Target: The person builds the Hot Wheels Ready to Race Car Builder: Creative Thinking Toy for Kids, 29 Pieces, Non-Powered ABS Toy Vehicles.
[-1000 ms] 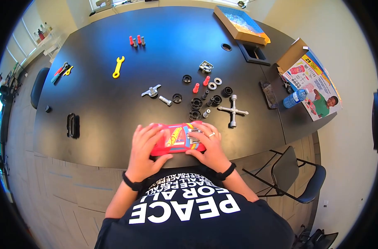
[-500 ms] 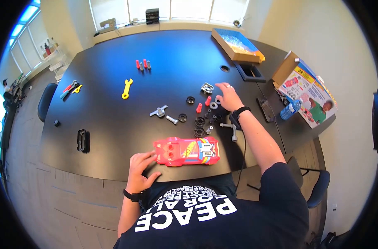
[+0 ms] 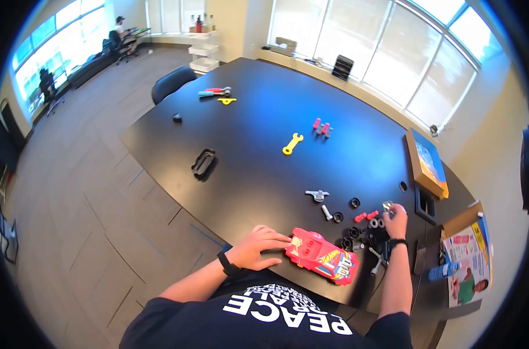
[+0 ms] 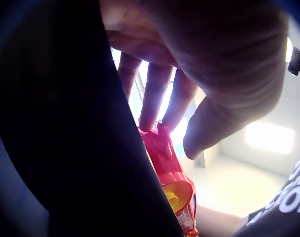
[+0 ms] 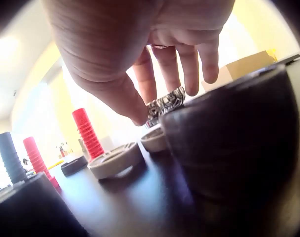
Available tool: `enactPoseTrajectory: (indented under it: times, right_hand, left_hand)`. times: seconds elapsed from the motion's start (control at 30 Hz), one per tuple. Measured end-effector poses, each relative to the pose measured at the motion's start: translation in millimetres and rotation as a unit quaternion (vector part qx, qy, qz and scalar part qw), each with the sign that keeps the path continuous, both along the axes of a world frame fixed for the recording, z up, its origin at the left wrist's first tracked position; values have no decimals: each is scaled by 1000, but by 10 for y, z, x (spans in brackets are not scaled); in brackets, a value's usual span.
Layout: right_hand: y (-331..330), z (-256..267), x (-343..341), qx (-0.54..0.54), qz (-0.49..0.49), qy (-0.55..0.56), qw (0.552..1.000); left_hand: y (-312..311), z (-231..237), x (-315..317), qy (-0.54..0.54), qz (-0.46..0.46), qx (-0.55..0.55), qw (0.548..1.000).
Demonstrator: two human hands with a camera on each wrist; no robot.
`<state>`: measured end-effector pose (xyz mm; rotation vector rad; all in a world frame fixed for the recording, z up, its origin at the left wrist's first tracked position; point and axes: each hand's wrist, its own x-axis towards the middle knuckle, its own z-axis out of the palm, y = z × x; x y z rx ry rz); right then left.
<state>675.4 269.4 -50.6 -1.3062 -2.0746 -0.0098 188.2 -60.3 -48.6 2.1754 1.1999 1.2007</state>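
Observation:
A red toy car with a yellow logo and blue stripes lies at the table's near edge. My left hand rests beside it, its extended fingertips touching one end. In the left wrist view the fingers hang over the red body. Farther right, my right hand reaches over the loose parts and pinches a silver toy engine piece between thumb and fingers. Grey rings and red ribbed bolts stand close under that hand.
Black wheels and a silver cross wrench lie right of the car. A grey winged part, yellow wrench and black tray-like part are spread farther off. A water bottle stands by the printed box on the right.
My right hand left the car and went out to the silver engine piece, which it now pinches. My left hand stayed at the car's end. The head view has turned left.

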Motion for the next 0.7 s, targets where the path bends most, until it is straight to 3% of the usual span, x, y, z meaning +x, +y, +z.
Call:
enactPoseTrajectory:
  times: [0.03,0.1,0.2,0.27,0.33,0.43,0.5,0.6,0.63,0.7]
  right_hand:
    - [-118,126,-20,-5,-31,27,999]
    - [-425,340,-98,-63,-16,271,961]
    - [-1296,836,-361,-123,90,433,888]
    - [-1897,1055,-588,-131,119,395,901]
    - [-2338,1119,-766,-119,178,320,923]
    - [-2822,1031,-1135,-123,214,238,940]
    - [-2982,901,-1360,-183,230,288,911]
    - [-3143,795,-1571,-192,269,237,914]
    - [-3186,783,-1617,-188,270,215,920]
    - [-3187,706,-1619,-196,267,231,915]
  left_hand:
    - [1,0,-12,2,-17,3,1000]
    - [23,-54,-26,0,-21,3,1000]
    - [15,-33,-14,-10,-24,9,1000]
    - [-36,43,5,-18,-23,15,999]
    - [-83,154,56,-110,15,-7,994]
    - [-110,487,220,-150,-44,-21,987]
    - [-86,721,410,-136,-89,-60,985]
    - [18,787,666,-107,-179,-80,975]
    - [-11,793,702,-124,-203,-186,953]
    - [-31,669,699,-152,-207,-265,929]
